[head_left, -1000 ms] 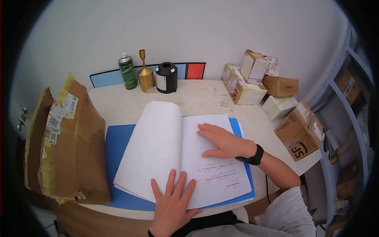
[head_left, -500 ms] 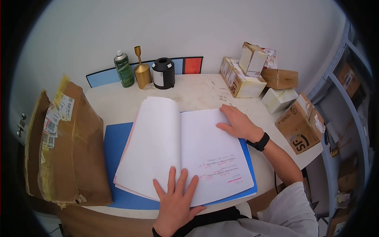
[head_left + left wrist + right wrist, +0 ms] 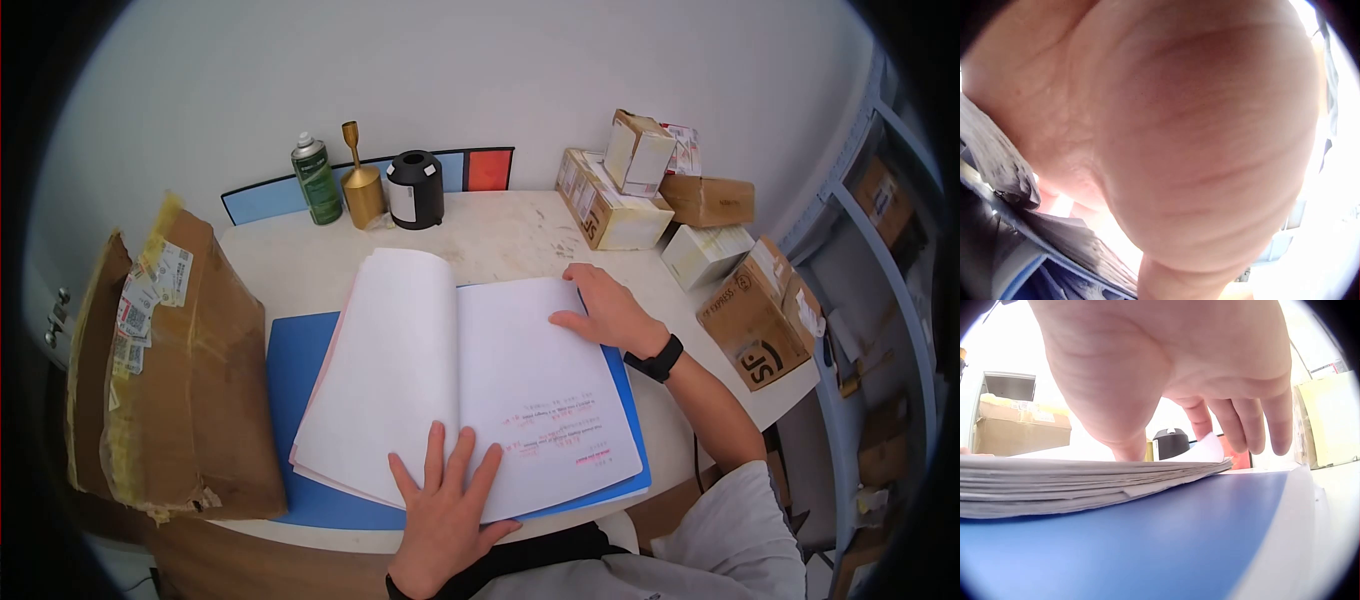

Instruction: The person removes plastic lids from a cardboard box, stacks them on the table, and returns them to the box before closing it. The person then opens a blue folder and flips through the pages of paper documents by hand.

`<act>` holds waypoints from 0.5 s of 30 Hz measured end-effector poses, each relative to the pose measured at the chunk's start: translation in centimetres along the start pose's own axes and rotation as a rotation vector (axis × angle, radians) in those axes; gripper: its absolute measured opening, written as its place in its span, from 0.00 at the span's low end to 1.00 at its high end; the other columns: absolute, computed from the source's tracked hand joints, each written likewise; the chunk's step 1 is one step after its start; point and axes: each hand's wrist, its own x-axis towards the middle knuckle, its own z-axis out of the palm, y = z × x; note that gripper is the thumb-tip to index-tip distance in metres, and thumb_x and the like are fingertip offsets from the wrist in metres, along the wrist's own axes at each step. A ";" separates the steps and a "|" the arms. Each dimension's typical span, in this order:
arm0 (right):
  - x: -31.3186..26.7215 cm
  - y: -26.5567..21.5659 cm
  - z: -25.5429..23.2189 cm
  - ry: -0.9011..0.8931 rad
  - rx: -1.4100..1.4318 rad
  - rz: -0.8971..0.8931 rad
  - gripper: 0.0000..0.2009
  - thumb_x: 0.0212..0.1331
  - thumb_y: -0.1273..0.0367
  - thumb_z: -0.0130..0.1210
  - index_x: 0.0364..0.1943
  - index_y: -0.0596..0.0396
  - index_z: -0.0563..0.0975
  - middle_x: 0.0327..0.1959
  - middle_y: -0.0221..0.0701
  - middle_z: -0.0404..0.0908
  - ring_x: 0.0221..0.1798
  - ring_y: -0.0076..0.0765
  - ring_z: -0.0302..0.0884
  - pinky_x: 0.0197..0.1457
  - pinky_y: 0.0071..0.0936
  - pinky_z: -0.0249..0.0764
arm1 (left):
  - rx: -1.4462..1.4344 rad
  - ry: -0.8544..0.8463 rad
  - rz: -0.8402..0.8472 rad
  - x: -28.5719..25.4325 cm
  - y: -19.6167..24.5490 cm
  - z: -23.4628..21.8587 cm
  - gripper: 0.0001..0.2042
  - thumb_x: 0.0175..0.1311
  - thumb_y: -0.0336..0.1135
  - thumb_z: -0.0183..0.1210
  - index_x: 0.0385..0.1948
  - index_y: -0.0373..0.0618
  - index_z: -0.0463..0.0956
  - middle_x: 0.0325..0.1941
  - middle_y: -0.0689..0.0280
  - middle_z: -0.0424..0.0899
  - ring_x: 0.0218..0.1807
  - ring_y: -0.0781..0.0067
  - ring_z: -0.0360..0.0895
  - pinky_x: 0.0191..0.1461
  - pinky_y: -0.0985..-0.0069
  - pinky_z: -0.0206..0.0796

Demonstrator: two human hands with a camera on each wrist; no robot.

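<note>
Fingers spread wide, the person's left hand rests on the near edge of an open book, its fingertips lying on the pages on both sides of the fold. On the right page's far outer corner is the right hand, its thumb held apart from the forefinger and its other fingers fairly straight and close together. From the right wrist, a corner of paper curls up by the forefinger, and the thumb comes down on the top page; I can't tell how firmly either one touches. Blank white fills the left page, while the right one has red and dark writing on its near part. Beneath the book is a blue folder, jutting out to both sides on the pale table. A big, taped cardboard box stands just beside the folder, to the person's left. Along the back are a green spray can, a gold candle holder and a black canister, in front of a low blue and red board. Smaller boxes are stacked and huddled at the far right. Only the palm and some page edges show clearly from the left wrist.
</note>
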 end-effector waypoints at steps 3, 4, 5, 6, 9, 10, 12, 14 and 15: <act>0.0 -0.2 -0.2 0.015 -0.002 -0.001 0.36 0.60 0.52 0.70 0.63 0.66 0.72 0.63 0.50 0.77 0.68 0.51 0.74 0.69 0.40 0.72 | -0.008 -0.005 -0.013 0.1 0.0 -0.1 0.45 0.52 0.59 0.75 0.72 0.48 0.69 0.80 0.44 0.56 0.85 0.31 0.38 0.65 0.10 0.31; -0.1 -0.5 -0.6 0.015 -0.003 -0.004 0.36 0.60 0.52 0.70 0.63 0.66 0.72 0.63 0.50 0.77 0.68 0.51 0.74 0.69 0.40 0.72 | -0.012 -0.005 -0.013 0.0 -0.1 -0.1 0.45 0.52 0.59 0.75 0.72 0.48 0.69 0.80 0.44 0.56 0.85 0.32 0.38 0.66 0.10 0.31; -0.6 -1.0 -1.2 -0.093 0.300 0.009 0.38 0.60 0.49 0.70 0.64 0.66 0.72 0.63 0.49 0.77 0.67 0.49 0.74 0.70 0.39 0.71 | -0.017 -0.006 -0.012 0.0 -0.1 0.0 0.45 0.52 0.59 0.75 0.72 0.48 0.69 0.80 0.44 0.55 0.85 0.32 0.38 0.66 0.11 0.30; -1.0 -1.5 -1.6 -0.201 0.603 0.022 0.40 0.59 0.47 0.69 0.64 0.65 0.71 0.63 0.47 0.78 0.67 0.47 0.75 0.71 0.38 0.70 | -0.016 -0.004 -0.014 0.0 0.0 -0.1 0.45 0.52 0.59 0.75 0.72 0.48 0.69 0.80 0.44 0.55 0.85 0.32 0.38 0.66 0.11 0.30; -2.7 -1.9 -1.1 -0.589 1.125 -0.182 0.43 0.58 0.42 0.69 0.67 0.62 0.70 0.69 0.47 0.73 0.71 0.44 0.70 0.74 0.38 0.65 | -0.007 -0.007 -0.046 -0.7 0.8 -0.7 0.44 0.50 0.58 0.76 0.70 0.49 0.71 0.81 0.47 0.56 0.85 0.33 0.40 0.71 0.15 0.31; -3.0 -1.8 -0.2 -0.741 1.127 -0.312 0.44 0.57 0.41 0.69 0.67 0.61 0.70 0.73 0.49 0.68 0.74 0.47 0.65 0.76 0.40 0.61 | -0.006 -0.080 -0.018 -1.7 1.3 -1.1 0.44 0.50 0.58 0.76 0.70 0.49 0.72 0.80 0.47 0.56 0.85 0.33 0.41 0.71 0.15 0.31; -3.8 -4.4 0.4 -0.896 1.099 -0.482 0.45 0.56 0.38 0.67 0.67 0.60 0.71 0.79 0.53 0.59 0.81 0.54 0.56 0.80 0.44 0.55 | -0.165 -0.173 0.178 -3.5 2.8 -3.4 0.34 0.55 0.52 0.72 0.63 0.45 0.74 0.72 0.49 0.66 0.78 0.37 0.55 0.75 0.30 0.42; -5.5 -9.2 0.3 -0.788 0.933 -0.624 0.47 0.56 0.36 0.66 0.68 0.60 0.70 0.82 0.53 0.54 0.85 0.57 0.48 0.82 0.49 0.49 | -0.324 -0.209 0.332 -3.8 3.6 -4.7 0.25 0.61 0.45 0.68 0.56 0.41 0.76 0.64 0.51 0.75 0.71 0.41 0.67 0.79 0.44 0.53; -5.9 -10.8 1.0 -0.672 0.778 -0.718 0.49 0.55 0.35 0.67 0.70 0.61 0.69 0.83 0.51 0.52 0.86 0.57 0.44 0.84 0.53 0.47 | -0.512 -0.448 0.520 -3.3 3.9 -4.3 0.26 0.61 0.45 0.68 0.57 0.41 0.76 0.64 0.50 0.74 0.72 0.40 0.66 0.79 0.44 0.53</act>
